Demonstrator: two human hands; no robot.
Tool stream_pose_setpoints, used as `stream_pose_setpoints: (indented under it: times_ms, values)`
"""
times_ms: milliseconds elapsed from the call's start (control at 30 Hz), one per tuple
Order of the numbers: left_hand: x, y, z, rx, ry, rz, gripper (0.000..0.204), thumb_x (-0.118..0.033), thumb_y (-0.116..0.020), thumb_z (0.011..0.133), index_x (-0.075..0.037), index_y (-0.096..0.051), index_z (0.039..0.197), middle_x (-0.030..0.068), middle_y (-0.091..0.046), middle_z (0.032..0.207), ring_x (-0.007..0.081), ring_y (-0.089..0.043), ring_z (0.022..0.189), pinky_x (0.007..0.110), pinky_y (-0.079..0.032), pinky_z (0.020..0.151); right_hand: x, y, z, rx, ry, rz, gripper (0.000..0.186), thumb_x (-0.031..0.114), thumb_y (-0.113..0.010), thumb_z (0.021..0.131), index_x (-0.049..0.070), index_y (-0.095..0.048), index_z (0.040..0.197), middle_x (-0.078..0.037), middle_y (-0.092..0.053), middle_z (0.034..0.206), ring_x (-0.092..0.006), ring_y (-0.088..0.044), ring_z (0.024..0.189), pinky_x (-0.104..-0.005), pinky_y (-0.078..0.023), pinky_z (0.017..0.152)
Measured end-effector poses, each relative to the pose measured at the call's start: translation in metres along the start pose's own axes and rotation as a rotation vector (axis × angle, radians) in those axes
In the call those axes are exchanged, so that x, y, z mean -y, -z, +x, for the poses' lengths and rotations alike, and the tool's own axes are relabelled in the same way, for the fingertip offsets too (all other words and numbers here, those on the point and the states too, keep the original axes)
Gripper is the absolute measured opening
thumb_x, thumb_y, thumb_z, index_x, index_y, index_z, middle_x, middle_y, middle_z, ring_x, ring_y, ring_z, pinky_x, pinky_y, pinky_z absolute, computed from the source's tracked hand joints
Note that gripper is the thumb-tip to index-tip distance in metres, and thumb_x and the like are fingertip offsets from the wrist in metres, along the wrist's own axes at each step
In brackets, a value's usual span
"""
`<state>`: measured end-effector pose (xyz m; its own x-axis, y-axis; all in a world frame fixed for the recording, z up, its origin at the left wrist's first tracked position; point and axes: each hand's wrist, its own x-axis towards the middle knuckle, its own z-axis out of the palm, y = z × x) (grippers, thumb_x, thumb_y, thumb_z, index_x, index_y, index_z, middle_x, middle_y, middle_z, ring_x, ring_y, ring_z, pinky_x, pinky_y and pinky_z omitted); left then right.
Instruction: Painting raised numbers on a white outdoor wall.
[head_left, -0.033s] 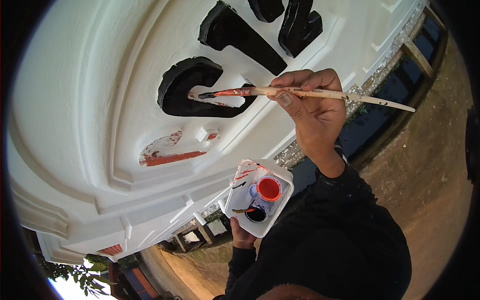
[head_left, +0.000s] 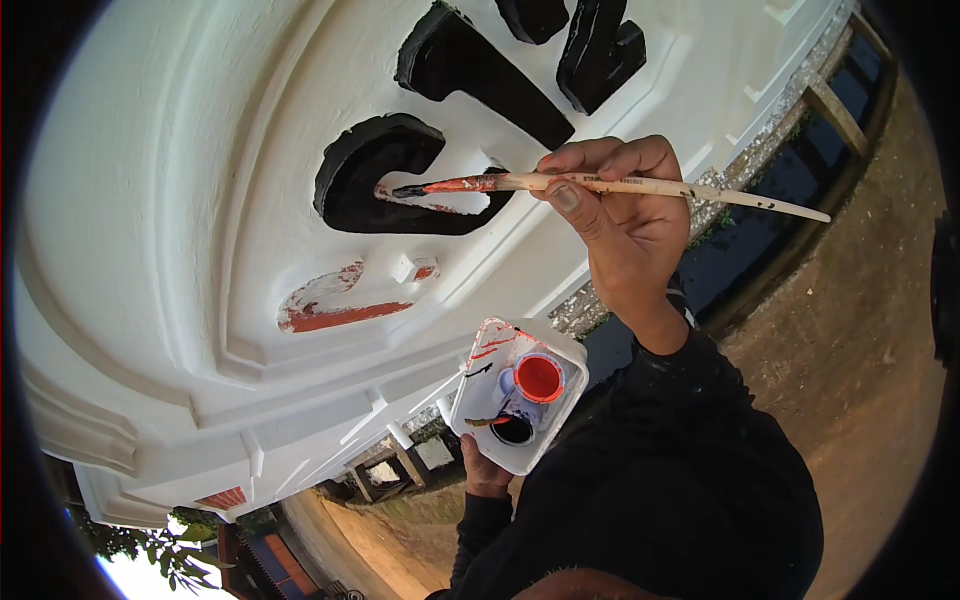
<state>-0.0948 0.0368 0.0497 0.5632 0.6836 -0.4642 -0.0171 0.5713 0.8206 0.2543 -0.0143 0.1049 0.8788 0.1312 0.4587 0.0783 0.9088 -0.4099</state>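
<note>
Pointing leftward from the right hand (head_left: 632, 225), the paintbrush (head_left: 525, 181) is pinched by its handle, long axis nearly level, dark tip (head_left: 408, 191) at the inner edge of the black raised letter (head_left: 345, 188), contact unclear. By the left hand (head_left: 485, 473), farther from that letter, the white tray (head_left: 474, 405) is held, red pot (head_left: 538, 378) and black pot (head_left: 513, 431) inside.

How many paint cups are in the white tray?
2. In the white tray, the red paint cup is the upper one in the picture; the black paint cup is just below it, nearer the left hand. No others show.
</note>
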Motion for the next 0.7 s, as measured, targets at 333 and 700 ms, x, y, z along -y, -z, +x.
stream_pose_setpoints:
  times_ms: [333, 700]
  values:
    - [0.005, -0.011, -0.008, -0.046, -0.014, -0.037, 0.093, -0.06, -0.073, 0.08, -0.004, -0.039, 0.146, 0.013, -0.053, 0.14, 0.0298, -0.054, 0.126, 0.046, -0.043, 0.109, 0.001, 0.004, 0.004, 0.034, -0.063, -0.012, 0.028, -0.013, -0.063, 0.089, 0.0, -0.043, 0.105, -0.019, -0.061, 0.105, -0.0231, -0.065, 0.107, -0.0361, -0.058, 0.094]
    - [0.009, -0.013, -0.01, -0.032, -0.005, -0.045, 0.089, -0.06, -0.074, 0.08, -0.003, -0.045, 0.142, 0.0131, -0.06, 0.132, 0.0292, -0.058, 0.121, 0.045, -0.044, 0.106, 0.0, 0.0, 0.009, 0.011, -0.046, 0.005, 0.027, -0.013, -0.063, 0.088, 0.0, -0.043, 0.102, -0.017, -0.06, 0.104, -0.0208, -0.064, 0.105, -0.0363, -0.057, 0.095]
